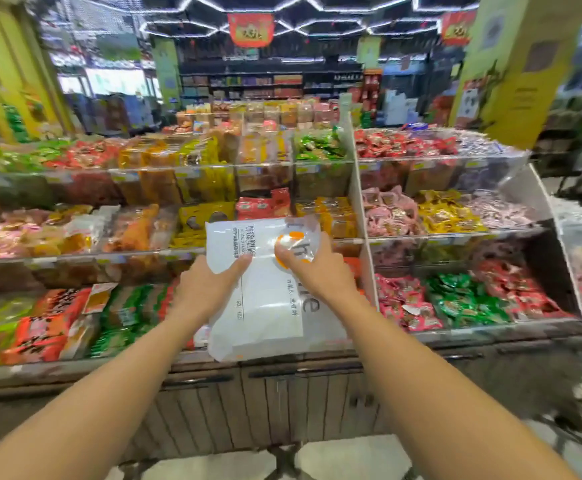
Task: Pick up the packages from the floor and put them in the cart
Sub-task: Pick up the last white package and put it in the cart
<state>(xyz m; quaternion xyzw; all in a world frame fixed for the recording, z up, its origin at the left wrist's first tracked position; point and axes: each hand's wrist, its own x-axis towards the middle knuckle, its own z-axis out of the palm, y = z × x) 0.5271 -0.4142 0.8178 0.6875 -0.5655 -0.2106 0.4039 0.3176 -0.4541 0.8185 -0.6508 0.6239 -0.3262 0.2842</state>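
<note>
— What fills the far side?
— A tiered snack display (421, 233), packets in clear bins.
— And the package?
— A white plastic mailer (268, 306), held up near the display. The left hand (206, 289) and right hand (317, 268) each have their grip closed on its upper part.

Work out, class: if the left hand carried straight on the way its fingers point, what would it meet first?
The left hand already touches the white plastic bag, so the bag comes first. Beyond it probably lie the snack bins, though depth is unclear.
</note>
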